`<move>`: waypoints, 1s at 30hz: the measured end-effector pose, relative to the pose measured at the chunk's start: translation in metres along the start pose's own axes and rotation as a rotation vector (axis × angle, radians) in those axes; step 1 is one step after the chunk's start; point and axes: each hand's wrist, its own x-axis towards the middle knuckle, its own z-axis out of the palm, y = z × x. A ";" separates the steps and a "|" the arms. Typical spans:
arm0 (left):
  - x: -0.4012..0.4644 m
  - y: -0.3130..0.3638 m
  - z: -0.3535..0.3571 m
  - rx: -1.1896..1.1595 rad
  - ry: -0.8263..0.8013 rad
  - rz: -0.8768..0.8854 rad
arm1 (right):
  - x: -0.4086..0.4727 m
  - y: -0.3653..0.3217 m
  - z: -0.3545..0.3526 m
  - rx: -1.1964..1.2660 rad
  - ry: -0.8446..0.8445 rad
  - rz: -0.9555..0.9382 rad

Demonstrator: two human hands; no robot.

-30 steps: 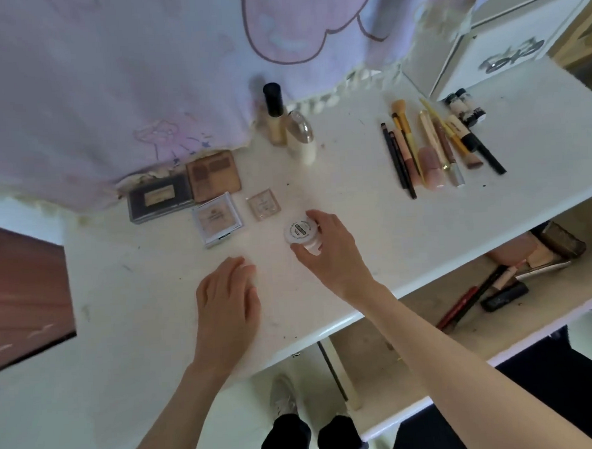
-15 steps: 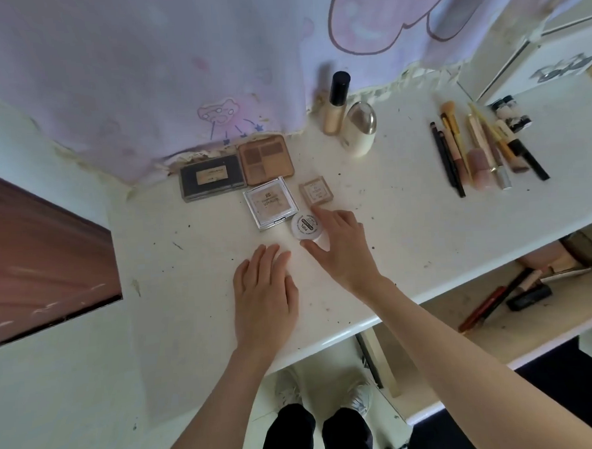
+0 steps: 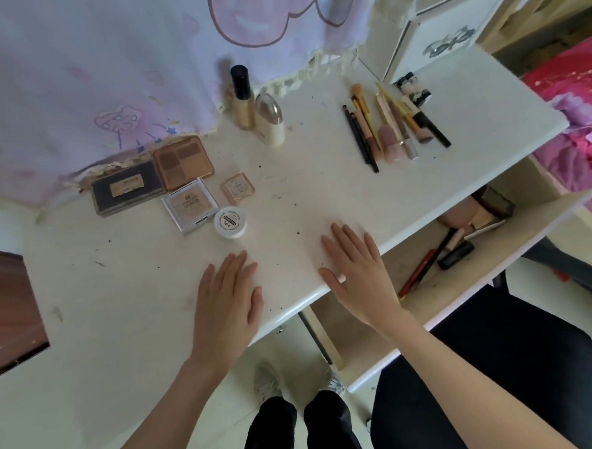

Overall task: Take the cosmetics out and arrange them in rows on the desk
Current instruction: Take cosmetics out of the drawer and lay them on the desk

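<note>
A small white round jar stands on the white desk, beside a silver square compact and a small pink compact. Behind them lie a dark palette and a brown eyeshadow palette. Two bottles stand at the back. A row of brushes and pencils lies at the right. My left hand rests flat on the desk near its front edge. My right hand lies flat and empty at the front edge, right of the jar.
An open drawer at the lower right holds several more cosmetics, among them a red pencil and a black tube. A patterned cloth hangs over the desk's back. A white cabinet stands at the far right; a dark chair seat is below.
My right hand has let go of the white jar, now standing by the silver compact, and moved right to the desk's front edge. The left hand stays flat.
</note>
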 end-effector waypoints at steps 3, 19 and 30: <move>0.015 0.041 0.006 -0.121 0.076 0.177 | -0.017 0.034 -0.011 0.043 0.011 0.065; 0.091 0.235 0.135 -0.451 -0.605 0.036 | -0.002 0.259 -0.032 -0.149 -0.540 0.271; 0.130 0.272 0.178 -0.189 -0.568 -0.192 | 0.023 0.276 -0.016 -0.405 -0.518 0.037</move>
